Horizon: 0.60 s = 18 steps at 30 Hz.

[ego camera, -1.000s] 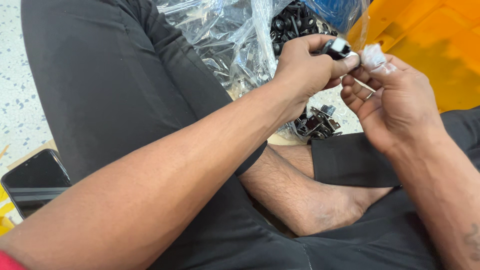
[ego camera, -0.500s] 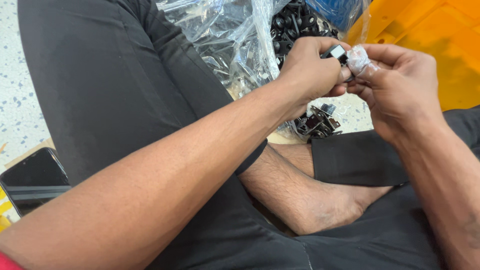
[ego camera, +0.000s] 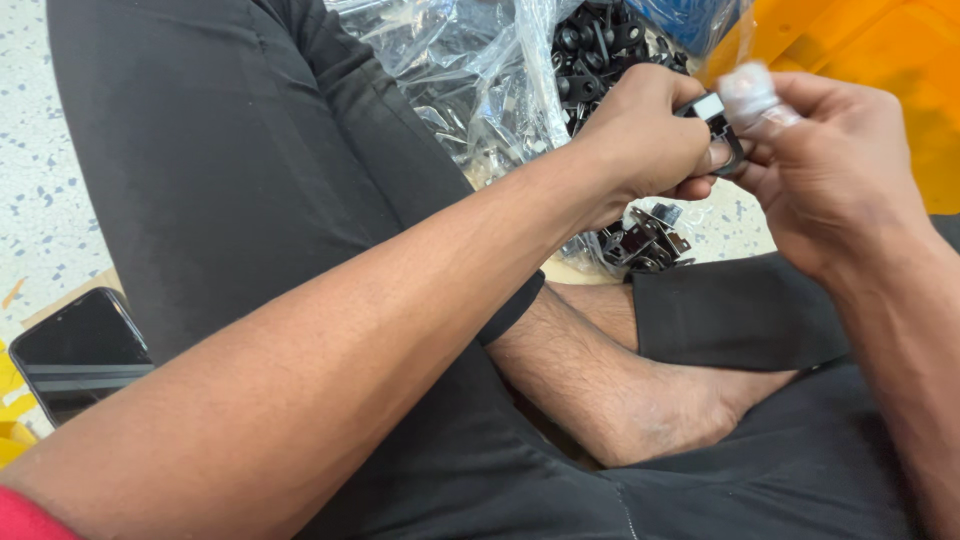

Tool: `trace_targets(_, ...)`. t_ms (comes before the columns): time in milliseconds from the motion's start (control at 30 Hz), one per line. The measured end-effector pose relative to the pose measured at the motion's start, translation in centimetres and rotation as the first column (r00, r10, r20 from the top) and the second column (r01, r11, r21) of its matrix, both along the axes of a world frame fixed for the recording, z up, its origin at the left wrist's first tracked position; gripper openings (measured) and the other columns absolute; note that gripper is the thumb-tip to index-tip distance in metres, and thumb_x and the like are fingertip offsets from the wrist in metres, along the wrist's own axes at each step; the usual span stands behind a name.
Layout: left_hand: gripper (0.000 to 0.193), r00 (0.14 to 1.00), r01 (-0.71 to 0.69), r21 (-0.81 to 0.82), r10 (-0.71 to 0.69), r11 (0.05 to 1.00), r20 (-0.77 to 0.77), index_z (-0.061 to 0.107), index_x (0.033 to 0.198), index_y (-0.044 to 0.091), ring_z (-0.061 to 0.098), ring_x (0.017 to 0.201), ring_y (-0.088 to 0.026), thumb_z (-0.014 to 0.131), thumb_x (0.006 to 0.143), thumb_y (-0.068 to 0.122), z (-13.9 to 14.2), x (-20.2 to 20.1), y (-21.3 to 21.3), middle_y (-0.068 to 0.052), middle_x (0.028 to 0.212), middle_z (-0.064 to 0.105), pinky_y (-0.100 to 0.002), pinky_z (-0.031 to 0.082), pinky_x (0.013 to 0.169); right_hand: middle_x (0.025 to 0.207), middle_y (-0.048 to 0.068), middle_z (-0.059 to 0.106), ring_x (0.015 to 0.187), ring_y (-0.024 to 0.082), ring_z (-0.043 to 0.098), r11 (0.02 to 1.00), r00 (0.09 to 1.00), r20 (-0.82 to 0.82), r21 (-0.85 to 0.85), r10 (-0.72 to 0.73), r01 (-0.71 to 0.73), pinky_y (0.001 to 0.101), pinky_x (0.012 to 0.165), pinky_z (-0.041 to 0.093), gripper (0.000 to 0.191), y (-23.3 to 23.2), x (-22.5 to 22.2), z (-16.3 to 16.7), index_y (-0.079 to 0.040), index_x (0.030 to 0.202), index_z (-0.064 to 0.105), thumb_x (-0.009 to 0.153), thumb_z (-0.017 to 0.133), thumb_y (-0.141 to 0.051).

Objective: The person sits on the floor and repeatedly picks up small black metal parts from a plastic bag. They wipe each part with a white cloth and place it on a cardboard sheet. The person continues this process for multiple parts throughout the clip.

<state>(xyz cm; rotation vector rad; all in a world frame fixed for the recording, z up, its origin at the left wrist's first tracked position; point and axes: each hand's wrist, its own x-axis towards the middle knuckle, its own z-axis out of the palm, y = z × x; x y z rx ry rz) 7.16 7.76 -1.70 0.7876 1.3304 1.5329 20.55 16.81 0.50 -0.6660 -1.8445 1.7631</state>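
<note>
The right hand [ego camera: 840, 170] has closed in from three o'clock, its taped fingers [ego camera: 752, 95] now pressing the small black part [ego camera: 722, 125]; the left hand [ego camera: 650, 130] grips it, suggesting assembly under way.

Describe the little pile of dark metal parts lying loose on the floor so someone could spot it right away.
Start at the clear plastic bag of black parts at the top. Just below it, under the left hand, the small pile of parts sits on the speckled floor beside the bare foot. Unlike the bagged ones, these lie loose and uncovered.
</note>
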Motion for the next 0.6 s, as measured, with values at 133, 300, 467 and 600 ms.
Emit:
trace_targets(133, 0.015, 0.994, 0.001, -0.02, -0.003, 1.0, -0.108, 0.073, 0.095, -0.008, 0.066, 0.051, -0.01, 0.069, 0.082, -0.004, 0.7, 0.2, -0.1, -0.009, 0.072, 0.071, -0.024, 0.061, 0.048, 0.107, 0.01, 0.071, 0.086, 0.015, 0.067, 0.999, 0.998, 0.059, 0.047, 0.0, -0.003, 0.0292, 0.076, 0.058, 0.022, 0.1, 0.0, 0.1, 0.006, 0.127, 0.066, 0.107, 0.062, -0.002)
trace_targets(300, 0.032, 0.991, -0.086, 0.035, 0.089, 0.996, -0.1, 0.069, 0.113, -0.006, 0.07, 0.057, -0.011, 0.07, 0.081, -0.008, 0.5, 0.4, -0.6, -0.01, 0.083, 0.073, -0.024, 0.064, 0.052, 0.099, 0.007, 0.071, 0.082, 0.013, 0.068, 0.989, 0.999, -0.03, -0.149, -0.024, 0.019, 0.0301, 0.077, 0.061, 0.019, 0.3, 0.2, -0.5, 0.0, 0.122, 0.067, 0.105, 0.059, -0.005)
trace_targets(467, 0.045, 0.987, -0.07, 0.19, 0.04, 0.979, 0.157, 0.062, 0.127, -0.006, 0.077, 0.066, -0.015, 0.075, 0.084, -0.006, -0.5, 0.0, 0.3, -0.019, 0.09, 0.075, -0.025, 0.068, 0.061, 0.109, 0.009, 0.068, 0.093, 0.016, 0.068, 0.973, 0.992, -0.124, -0.228, 0.01, -0.038, 0.0346, 0.087, 0.059, 0.017, 0.6, 0.8, -0.8, 0.0, 0.125, 0.062, 0.113, 0.052, -0.007)
trace_targets(600, 0.04, 0.987, -0.125, 0.227, 0.097, 0.966, 0.13, 0.063, 0.122, -0.006, 0.074, 0.071, -0.014, 0.078, 0.085, -0.003, -1.6, -0.2, 0.9, -0.013, 0.094, 0.071, -0.027, 0.068, 0.064, 0.113, 0.011, 0.065, 0.099, 0.019, 0.066, 0.958, 0.986, -0.161, -0.271, 0.053, -0.096, 0.0349, 0.097, 0.058, 0.022, 0.7, 1.7, -1.0, 0.001, 0.123, 0.061, 0.117, 0.05, -0.017)
